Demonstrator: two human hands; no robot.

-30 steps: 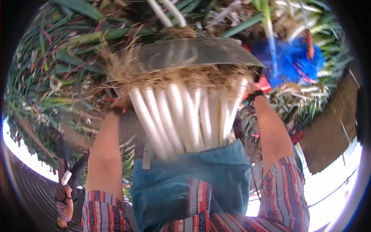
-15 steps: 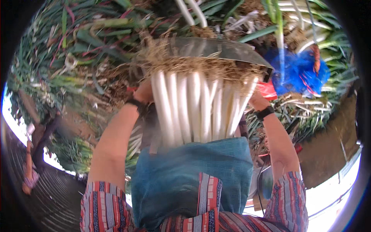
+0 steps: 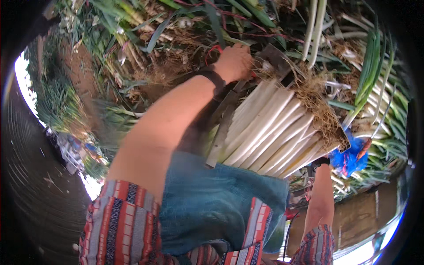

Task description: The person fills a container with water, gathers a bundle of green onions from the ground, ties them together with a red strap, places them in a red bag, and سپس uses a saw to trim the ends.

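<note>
A bundle of long green onions [image 3: 260,128] lies side by side on a metal-edged tray [image 3: 221,128], white shafts toward me and shaggy roots [image 3: 316,106] at the far right end. My left hand [image 3: 236,62] is at the tray's far left corner, fingers curled in. A strip of red [image 3: 214,49] shows beside it; what the fingers hold is unclear. My right hand is hidden behind the bundle's right end; only the dark-banded wrist [image 3: 321,163] and forearm show. Teal cloth [image 3: 221,194] over my lap covers the near ends of the onions.
Heaps of loose green onions [image 3: 119,39] with green leaves surround me at the far left and right [image 3: 384,97]. A crumpled blue plastic bag [image 3: 351,159] lies by my right wrist. Brown boards [image 3: 362,216] stand at the lower right.
My left hand has gone from the bundle's left side to the tray's far left corner. The view has turned, so the bundle now slants to the right. My right hand has passed out of sight.
</note>
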